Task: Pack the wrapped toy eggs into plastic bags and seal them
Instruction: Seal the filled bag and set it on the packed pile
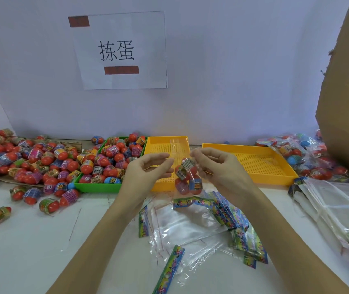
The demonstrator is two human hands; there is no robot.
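Both hands, left hand [148, 166] and right hand [216, 166], pinch the top of a clear bag [185, 177] of eggs [183, 168] above the yellow tray [165, 145]; recommend folding the flap squarely before pressing the seal.

I see lots of red toy eggs [31, 158] with bright wrappers in pink, green, yellow and blue. A few eggs are blue [112, 180]. One tray is green [97, 186]. Two trays are yellow [254, 164] with tiny holes in rows. The clear bags [188, 225] have rainbow-coloured strips. The white paper sign [120, 49] has black writing and two brown-red bars. The box [347, 102] is brown.
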